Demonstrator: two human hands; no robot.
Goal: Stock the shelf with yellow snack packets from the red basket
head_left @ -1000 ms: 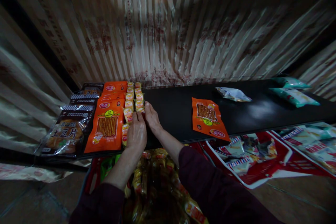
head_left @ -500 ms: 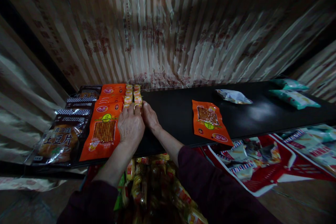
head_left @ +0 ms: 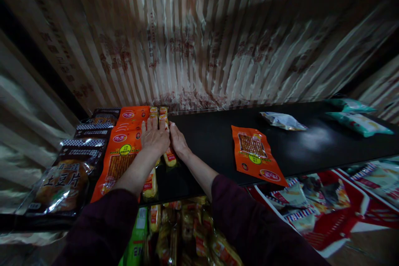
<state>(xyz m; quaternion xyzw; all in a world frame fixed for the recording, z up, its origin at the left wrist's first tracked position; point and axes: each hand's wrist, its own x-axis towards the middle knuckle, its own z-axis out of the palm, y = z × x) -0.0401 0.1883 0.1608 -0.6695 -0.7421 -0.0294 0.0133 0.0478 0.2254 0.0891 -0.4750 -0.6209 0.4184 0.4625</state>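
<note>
Two columns of small sausage-shaped snacks in yellow wrappers with red labels (head_left: 170, 157) run front to back on the black shelf. My left hand (head_left: 155, 138) lies flat over them, fingers stretched away from me, hiding the packs beneath. Along the right side of the columns rests my right hand (head_left: 180, 140), its fingers straight and held together. One more yellow snack (head_left: 150, 186) shows below my left wrist. Left of my left hand, overlapping orange snack bags (head_left: 120, 162) lie in a column, with dark potato-slice bags (head_left: 65, 178) beyond them.
On the black shelf (head_left: 205, 137) to the right lie an orange bag (head_left: 254, 149), a white bag (head_left: 283, 120) and green bags (head_left: 360, 122). Under its front edge sit many yellow snacks (head_left: 199, 224), a green pack (head_left: 137, 237) and red boxes (head_left: 343, 216) of bags. Pleated curtain hangs behind.
My left hand has flattened, its fingers straighter over the packs. Yellow snacks now show at the front of the columns. The view has shifted slightly.
</note>
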